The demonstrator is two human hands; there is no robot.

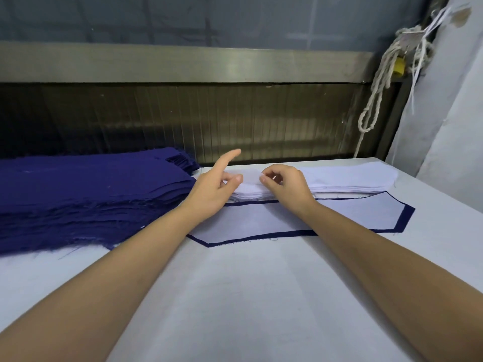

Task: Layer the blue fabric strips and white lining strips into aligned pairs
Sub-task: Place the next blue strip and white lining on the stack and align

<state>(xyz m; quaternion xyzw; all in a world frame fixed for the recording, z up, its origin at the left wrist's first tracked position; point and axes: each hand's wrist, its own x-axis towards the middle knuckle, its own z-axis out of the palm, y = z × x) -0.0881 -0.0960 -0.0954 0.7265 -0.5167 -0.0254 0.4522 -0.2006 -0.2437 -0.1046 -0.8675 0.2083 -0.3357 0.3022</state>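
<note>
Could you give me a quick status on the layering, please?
Both pinching: left hand, right hand on the top lining strip of the white stack. One layered pair lies just nearer. Nothing blocking.

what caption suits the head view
Left hand and right hand pinch the top strip of the white lining stack, behind one layered pair.

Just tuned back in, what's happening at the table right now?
A person's left hand and right hand pinch the top lining strip at the left end of the white lining stack, apparently peeling it off. One white-on-blue pair lies in front on the table. The blue strip stack sits to the left.
</note>
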